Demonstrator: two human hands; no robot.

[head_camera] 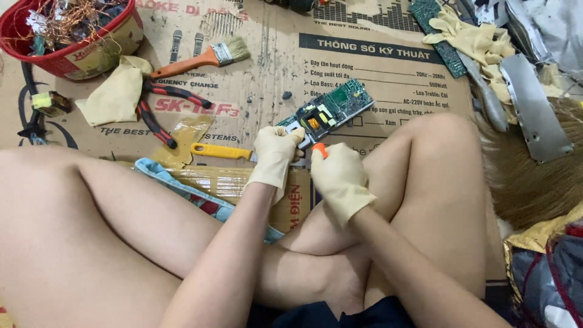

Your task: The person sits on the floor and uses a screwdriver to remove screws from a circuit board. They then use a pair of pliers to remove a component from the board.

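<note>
We sit on cardboard (376, 67), both hands gloved. Left hand (274, 153) has fingers curled tight on the near end of the board (331, 111), which tilts up & away over the cardboard. Right hand (340, 176), just right of the board's near end, has fingers wrapped round an orange-handled tool (319, 149), tip at the board's edge. Left of the board: yellow knife (221, 151), pliers (159, 112), brush (203, 57); basket (79, 58) far left.
</note>
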